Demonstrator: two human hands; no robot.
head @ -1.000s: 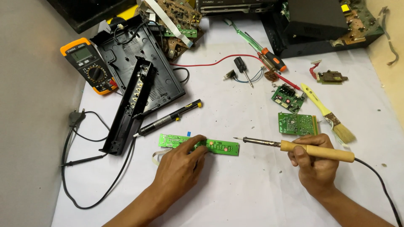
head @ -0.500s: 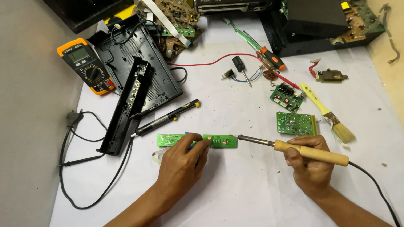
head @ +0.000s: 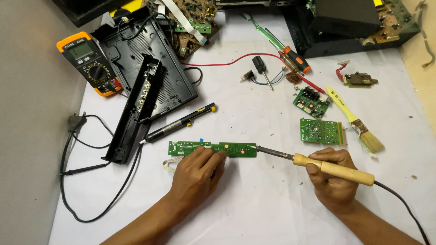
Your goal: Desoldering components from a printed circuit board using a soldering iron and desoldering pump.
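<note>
A long narrow green circuit board (head: 200, 147) lies flat on the white sheet. My left hand (head: 196, 176) rests on it, fingertips pressing its middle. My right hand (head: 332, 178) grips a soldering iron (head: 331, 168) by its wooden handle. The iron's dark metal tip touches the right end of the board. Its black cord runs off toward the lower right.
A black desoldering pump (head: 179, 124), black plastic casing (head: 145, 68) and front panel strip (head: 134, 109) lie to the left, with an orange multimeter (head: 89, 62) and leads. Two small green boards (head: 320, 131), a paintbrush (head: 354, 120) and screwdrivers (head: 277, 43) lie to the right.
The soldering iron tip has moved left and now touches the right end of the long board. My left hand stays pressed on the board.
</note>
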